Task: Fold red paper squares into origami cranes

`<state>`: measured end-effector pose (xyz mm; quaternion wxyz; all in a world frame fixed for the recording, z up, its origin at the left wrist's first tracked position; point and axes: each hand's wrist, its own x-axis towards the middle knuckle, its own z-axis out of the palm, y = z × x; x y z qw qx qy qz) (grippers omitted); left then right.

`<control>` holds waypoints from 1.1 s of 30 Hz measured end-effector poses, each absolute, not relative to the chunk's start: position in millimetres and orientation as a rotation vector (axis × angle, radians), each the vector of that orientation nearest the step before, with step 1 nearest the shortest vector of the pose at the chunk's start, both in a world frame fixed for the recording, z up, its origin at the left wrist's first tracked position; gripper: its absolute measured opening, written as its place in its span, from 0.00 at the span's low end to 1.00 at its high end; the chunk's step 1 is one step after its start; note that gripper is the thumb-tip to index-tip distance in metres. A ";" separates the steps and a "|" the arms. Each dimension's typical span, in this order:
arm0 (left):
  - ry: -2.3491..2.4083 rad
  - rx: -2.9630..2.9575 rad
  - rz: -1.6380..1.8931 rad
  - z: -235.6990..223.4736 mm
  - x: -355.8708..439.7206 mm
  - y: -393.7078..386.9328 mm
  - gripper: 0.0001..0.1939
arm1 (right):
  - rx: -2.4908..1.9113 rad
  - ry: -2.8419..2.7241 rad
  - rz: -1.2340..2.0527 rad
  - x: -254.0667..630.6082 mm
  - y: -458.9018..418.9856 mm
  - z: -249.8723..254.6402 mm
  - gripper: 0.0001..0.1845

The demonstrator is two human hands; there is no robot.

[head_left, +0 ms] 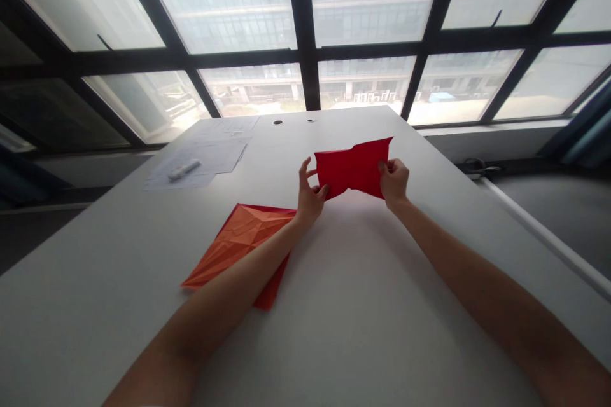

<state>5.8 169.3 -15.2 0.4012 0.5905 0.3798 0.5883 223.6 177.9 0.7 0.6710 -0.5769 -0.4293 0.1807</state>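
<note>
A creased red paper sheet (353, 168) is hanging in the air above the middle of the counter (119, 280), nearer the far edge than the near one. Its long axis is running roughly left to right between the two hands, rising slightly toward its upper right corner, and it is sagging along a fold near the middle. The right hand (394, 183) is gripping the sheet's right end, its fingers (384, 166) closed on the paper. The left hand (310, 200) is sitting at the lower left end, its thumb (304, 168) standing up and away from the paper; I cannot tell whether this grip is closed or only touching. Both forearms are reaching forward from the near edge, the left one (229, 292) passing over a folded orange paper (238, 241) lying on the counter. Toward the far left corner, printed papers (200, 162) are lying with a white marker (184, 169) on top, below tall windows (305, 32).
</note>
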 end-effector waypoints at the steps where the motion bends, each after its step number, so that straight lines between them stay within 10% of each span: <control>1: 0.968 1.496 1.511 -15.9 6.2 170.1 0.42 | -1.313 -0.963 0.431 226.3 179.1 2.4 0.11; 8: 1.084 1.680 1.538 -20.9 4.3 177.6 0.07 | -1.451 -1.048 0.490 245.3 187.8 -1.9 0.12; 26: 1.272 2.540 1.078 -9.5 11.3 148.4 0.14 | -2.052 -1.912 0.077 250.6 171.5 -6.5 0.15; 33: 1.274 2.730 0.328 -20.4 9.8 146.6 0.41 | -1.646 -2.250 -0.195 209.6 145.4 2.5 0.21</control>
